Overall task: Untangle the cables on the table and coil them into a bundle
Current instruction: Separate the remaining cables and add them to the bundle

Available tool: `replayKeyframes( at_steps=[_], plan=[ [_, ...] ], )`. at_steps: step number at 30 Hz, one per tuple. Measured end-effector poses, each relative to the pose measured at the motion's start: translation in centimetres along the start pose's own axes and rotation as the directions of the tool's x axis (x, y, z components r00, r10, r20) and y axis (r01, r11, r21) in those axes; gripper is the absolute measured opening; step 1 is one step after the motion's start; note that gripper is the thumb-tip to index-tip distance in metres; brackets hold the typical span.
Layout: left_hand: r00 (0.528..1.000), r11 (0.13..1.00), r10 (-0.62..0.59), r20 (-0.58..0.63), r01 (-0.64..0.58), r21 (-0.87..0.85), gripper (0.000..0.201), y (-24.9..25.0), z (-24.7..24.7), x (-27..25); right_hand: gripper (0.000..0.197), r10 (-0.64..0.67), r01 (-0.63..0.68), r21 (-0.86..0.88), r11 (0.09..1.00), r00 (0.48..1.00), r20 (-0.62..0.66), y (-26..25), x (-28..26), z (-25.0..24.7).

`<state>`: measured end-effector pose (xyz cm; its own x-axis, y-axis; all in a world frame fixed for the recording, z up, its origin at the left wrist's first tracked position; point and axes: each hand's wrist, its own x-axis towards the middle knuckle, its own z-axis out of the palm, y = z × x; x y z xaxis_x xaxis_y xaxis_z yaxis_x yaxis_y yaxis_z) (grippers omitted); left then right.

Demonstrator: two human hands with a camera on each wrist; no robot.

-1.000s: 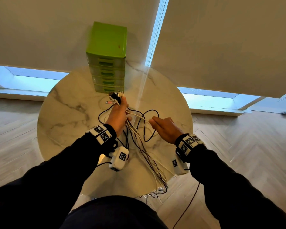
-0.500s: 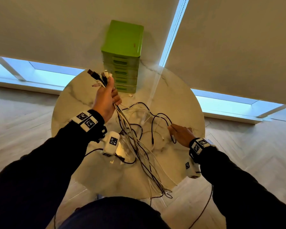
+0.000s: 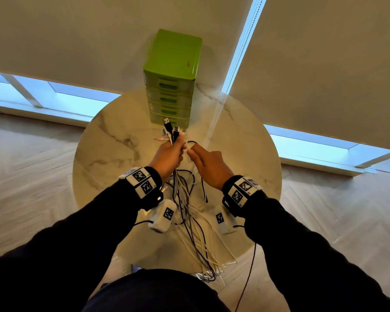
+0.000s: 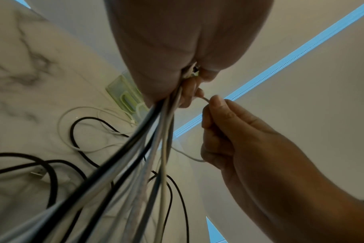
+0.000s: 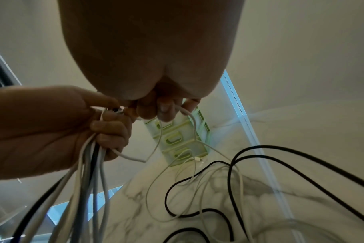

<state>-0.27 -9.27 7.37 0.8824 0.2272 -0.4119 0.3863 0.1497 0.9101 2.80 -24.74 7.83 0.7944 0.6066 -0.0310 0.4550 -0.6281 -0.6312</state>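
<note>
My left hand (image 3: 173,152) is raised over the round marble table (image 3: 104,158) and grips a bundle of black and white cables (image 3: 185,212). Their plug ends (image 3: 168,127) stick up out of the fist. The strands hang down past the table's near edge. Close beside it, my right hand (image 3: 193,152) pinches a thin white cable (image 4: 204,99) between thumb and forefinger, almost touching the left fingers. In the right wrist view the same white cable (image 5: 189,115) loops down from my fingertips, and the left hand (image 5: 106,129) holds the bundle (image 5: 91,172). Loose black cables (image 5: 231,172) lie on the table.
A green plastic drawer unit (image 3: 172,79) stands at the far edge of the table, just behind the plug ends. Pale roller blinds (image 3: 313,64) hang behind it. Cable ends (image 3: 208,273) dangle off the near edge above the wooden floor (image 3: 324,210).
My left hand has come back from the upper left to the table's middle with the bundle. My right hand has risen from the table at the right and joined it, pinching a white cable.
</note>
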Motion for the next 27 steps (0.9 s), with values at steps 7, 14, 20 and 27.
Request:
replayKeyframes(
  at_steps=[7, 14, 20, 27],
  plan=[
    [0.999, 0.998, -0.033, 0.038, 0.031, 0.05, 0.047, 0.2, 1.1, -0.3, 0.02, -0.052, 0.054, -0.039, 0.998, 0.996, 0.07, -0.3, -0.8, 0.2],
    [0.999, 0.981, -0.014, -0.03, 0.008, -0.192, 0.03, 1.6, 1.2, 0.0, 0.04, 0.084, -0.097, 0.062, 0.993, 0.977, 0.194, 2.0, -2.2, -0.4],
    [0.994, 0.944, 0.046, -0.099, -0.076, -0.321, 0.033, 3.5, -0.7, 0.3, 0.036, 0.259, -0.22, -0.162, 0.962, 0.924, 0.283, 7.6, -3.6, -0.3],
    [0.973, 0.962, 0.157, -0.171, -0.19, -0.196, 0.031, 4.8, -2.2, -0.2, 0.041, 0.414, -0.347, -0.326, 0.879, 0.896, 0.162, 10.6, -3.6, -2.5]
  ],
)
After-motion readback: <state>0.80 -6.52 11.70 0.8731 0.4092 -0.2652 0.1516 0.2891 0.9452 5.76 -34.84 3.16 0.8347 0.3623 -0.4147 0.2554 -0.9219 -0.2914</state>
